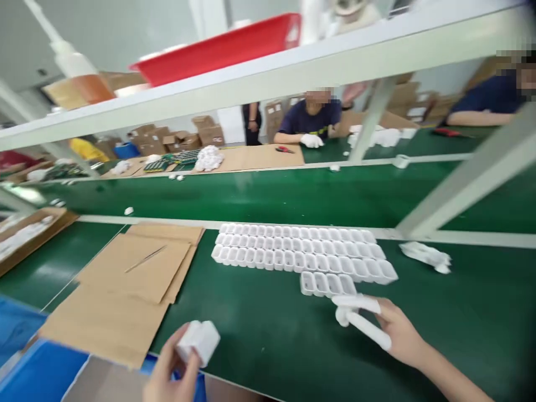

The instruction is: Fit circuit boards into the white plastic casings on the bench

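Observation:
At the lower left, my left hand (pixel 173 363) is closed around a small block of white plastic cups (pixel 200 340), held above the table's front edge. My right hand (pixel 391 329) wears white finger covers and reaches in from the right. Its thumb and forefinger are stretched out with a gap between them, just below a short row of white plastic cups (pixel 326 283). A small rounded white shape lies by the thumb tip; whether it is another covered fingertip is unclear. Behind the short row stand several long rows of similar cups (pixel 288 259), open side up.
Tweezers (pixel 146 259) lie on cardboard sheets (pixel 113 312) at left, near a cardboard tray (pixel 20 251) of white pieces. A crumpled white glove-like item (pixel 427 255) lies at right. An overhead shelf (pixel 234 84) and slanted post (pixel 460 173) cross the view. A co-worker (pixel 312 117) sits opposite.

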A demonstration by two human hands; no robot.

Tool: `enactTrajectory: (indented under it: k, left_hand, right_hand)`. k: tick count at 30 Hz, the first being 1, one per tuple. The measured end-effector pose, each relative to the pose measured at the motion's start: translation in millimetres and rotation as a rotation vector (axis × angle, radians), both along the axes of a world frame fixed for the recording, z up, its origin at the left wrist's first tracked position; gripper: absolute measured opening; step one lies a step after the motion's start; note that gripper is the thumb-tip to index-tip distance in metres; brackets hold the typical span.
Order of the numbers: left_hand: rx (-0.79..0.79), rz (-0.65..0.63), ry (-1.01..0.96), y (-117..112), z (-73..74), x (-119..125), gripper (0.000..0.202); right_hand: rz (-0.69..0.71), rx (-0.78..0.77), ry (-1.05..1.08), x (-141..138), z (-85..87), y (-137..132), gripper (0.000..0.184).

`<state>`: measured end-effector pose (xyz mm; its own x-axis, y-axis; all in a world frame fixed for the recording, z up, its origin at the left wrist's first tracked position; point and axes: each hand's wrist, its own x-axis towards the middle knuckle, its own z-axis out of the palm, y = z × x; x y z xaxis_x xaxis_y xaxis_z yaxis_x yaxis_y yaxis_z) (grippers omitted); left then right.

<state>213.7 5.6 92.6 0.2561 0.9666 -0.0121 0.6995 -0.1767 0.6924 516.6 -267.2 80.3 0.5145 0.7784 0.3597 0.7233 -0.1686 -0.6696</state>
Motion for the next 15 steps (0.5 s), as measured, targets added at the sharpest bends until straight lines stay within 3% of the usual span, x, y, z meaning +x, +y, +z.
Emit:
enactTrajectory:
  k: [3,6,12,15]
  left_hand:
    - [-0.089,-0.345,-0.020,-25.6,-3.4,77.7,0.053]
    - [-0.132,-0.526,0.077,-43.0,-4.6,127.3,0.059]
    - [0.000,-0.611,0.189,-52.7,-5.8,176.6,0.053]
    - [0.079,-0.729,0.139,-48.8,-7.4,189.9,0.049]
  right_hand:
    - [-0.110,0.025,-0.167,6.7,11.7,-7.7,0.027]
    - [-0.230,-0.089,-0.372,11.1,16.6,-13.3,0.028]
    - [-0.291,-0.376,-0.397,13.8,10.3,-17.4,0.044]
    - [-0.263,-0.453,-0.402,14.2,3.7,-16.3,0.051]
